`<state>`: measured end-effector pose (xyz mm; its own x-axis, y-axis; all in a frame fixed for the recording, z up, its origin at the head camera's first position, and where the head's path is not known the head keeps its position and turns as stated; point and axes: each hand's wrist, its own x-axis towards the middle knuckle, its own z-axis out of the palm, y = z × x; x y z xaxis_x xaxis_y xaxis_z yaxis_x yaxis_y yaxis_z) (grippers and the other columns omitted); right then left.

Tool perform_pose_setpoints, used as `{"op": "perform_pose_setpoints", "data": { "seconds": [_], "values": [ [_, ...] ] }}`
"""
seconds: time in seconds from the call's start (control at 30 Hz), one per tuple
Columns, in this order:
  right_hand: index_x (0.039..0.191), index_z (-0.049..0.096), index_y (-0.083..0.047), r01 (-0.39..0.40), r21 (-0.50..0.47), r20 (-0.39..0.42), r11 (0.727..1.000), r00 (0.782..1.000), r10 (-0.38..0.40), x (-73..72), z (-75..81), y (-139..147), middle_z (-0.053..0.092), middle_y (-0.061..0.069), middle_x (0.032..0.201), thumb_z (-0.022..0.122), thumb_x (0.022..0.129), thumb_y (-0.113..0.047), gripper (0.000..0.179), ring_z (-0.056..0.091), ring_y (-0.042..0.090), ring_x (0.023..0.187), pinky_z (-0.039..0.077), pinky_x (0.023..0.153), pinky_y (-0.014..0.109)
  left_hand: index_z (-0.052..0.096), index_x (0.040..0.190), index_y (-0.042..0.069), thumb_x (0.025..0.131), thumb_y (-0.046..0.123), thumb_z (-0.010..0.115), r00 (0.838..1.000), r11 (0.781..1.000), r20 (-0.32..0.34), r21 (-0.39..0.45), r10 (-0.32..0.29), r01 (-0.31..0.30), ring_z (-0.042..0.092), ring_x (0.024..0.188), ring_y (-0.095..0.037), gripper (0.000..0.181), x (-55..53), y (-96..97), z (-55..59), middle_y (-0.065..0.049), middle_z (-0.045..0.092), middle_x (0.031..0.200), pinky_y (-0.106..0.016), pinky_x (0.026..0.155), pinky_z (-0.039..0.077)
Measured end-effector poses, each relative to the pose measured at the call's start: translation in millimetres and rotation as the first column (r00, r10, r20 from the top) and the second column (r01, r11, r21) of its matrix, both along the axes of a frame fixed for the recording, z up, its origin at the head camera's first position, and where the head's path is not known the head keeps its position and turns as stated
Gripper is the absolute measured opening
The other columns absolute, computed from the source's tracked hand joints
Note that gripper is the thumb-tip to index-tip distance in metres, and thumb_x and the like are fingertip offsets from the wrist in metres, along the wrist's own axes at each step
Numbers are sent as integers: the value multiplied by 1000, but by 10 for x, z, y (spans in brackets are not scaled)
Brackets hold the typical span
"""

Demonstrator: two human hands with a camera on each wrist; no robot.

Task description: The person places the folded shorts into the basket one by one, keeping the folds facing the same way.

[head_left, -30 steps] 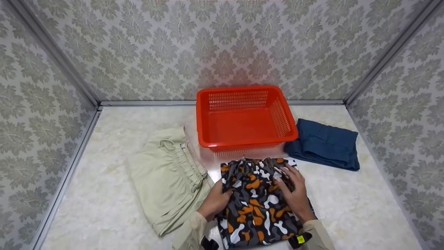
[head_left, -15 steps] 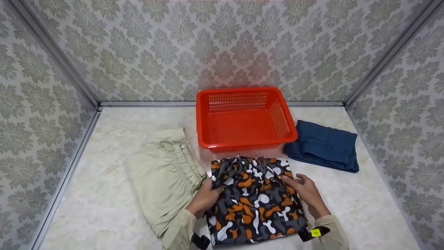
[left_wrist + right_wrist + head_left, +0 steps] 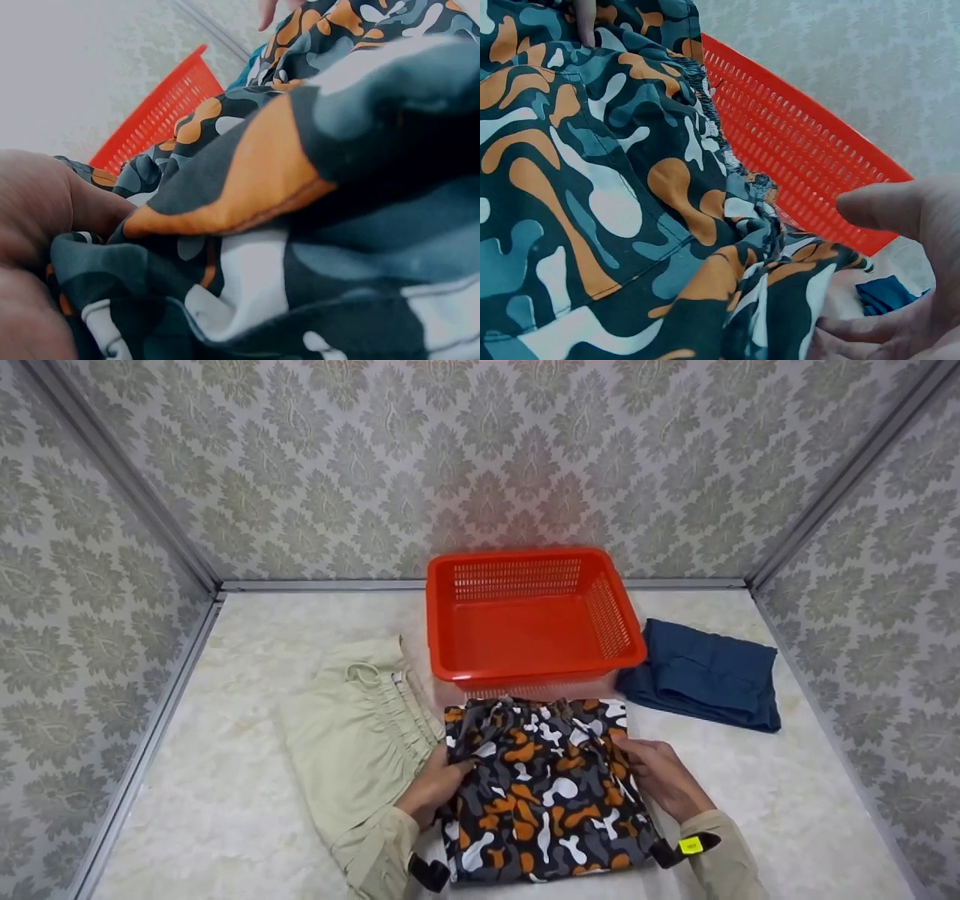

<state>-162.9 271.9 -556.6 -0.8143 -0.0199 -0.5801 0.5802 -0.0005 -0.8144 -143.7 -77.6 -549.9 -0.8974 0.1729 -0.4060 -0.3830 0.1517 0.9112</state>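
Note:
Camouflage-print pants point(image 3: 540, 795) in black, grey, orange and white lie as a folded rectangle before me, gathered waistband toward the basket. My left hand point(image 3: 435, 784) grips their left side, thumb on top and fingers tucked under the cloth. In the left wrist view, loose layers of the pants point(image 3: 255, 172) bulge beside that hand point(image 3: 37, 240). At the right edge rests my right hand point(image 3: 667, 776). The right wrist view shows that hand's thumb point(image 3: 885, 208) extended and apart from the cloth, its other fingers point(image 3: 855, 334) at the edge, partly hidden by fabric.
Behind the pants stands a red plastic basket point(image 3: 442, 669) with slotted walls, against the back wall. Beige drawstring pants point(image 3: 352, 757) lie to the left, partly under my left sleeve. A folded dark blue garment point(image 3: 705, 675) lies at the right. Patterned walls point(image 3: 487, 457) enclose the table point(image 3: 810, 810).
The camouflage pants have shifted left with my left hand. My right hand has come off their top, out to their right edge. The basket and other clothes stay put.

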Motion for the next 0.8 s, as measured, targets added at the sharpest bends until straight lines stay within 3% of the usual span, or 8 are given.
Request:
{"op": "perform_pose_setpoints", "data": {
  "seconds": [0.17,0.4,0.53,0.7,0.8],
  "values": [
    [126,61,6,-77,-53,-20,996,997,76,-35,-51,-83,70,9,112,71,95,-36,53,66,19,101,53,89,32,48,143,4,98,12,59,997,999,72,-9,33,-33,54,122,-29,48,-35,-18,-34,-14,54,141,-47,106,39],
    [138,50,0,-128,-49,-19,991,992,127,-30,-70,-165,66,14,123,77,91,-32,63,66,24,108,54,94,39,39,147,1,98,14,59,989,997,122,-24,82,-80,49,130,-34,54,-53,-21,-89,-18,46,148,-51,111,35],
    [142,46,-2,-175,-7,-71,985,982,174,21,-76,-165,62,14,129,79,89,-28,68,64,24,111,52,97,39,39,149,1,99,12,57,995,997,76,-17,71,-69,49,131,-33,55,-41,-24,-120,-18,47,148,-50,112,35],
    [151,39,-6,-271,13,-116,962,956,271,66,-96,-103,56,14,137,78,90,-22,73,59,24,118,47,102,40,39,151,1,100,11,54,999,998,-6,-42,54,-54,46,135,-35,54,-30,-8,-141,-19,46,150,-51,114,33],
    [153,36,-7,-286,37,-131,958,949,288,83,-125,-89,54,15,139,74,91,-16,74,59,25,118,47,102,41,38,153,2,100,11,55,997,997,-17,-33,73,-73,43,138,-35,56,-34,14,-146,-18,44,152,-50,115,31]
  ]
}}
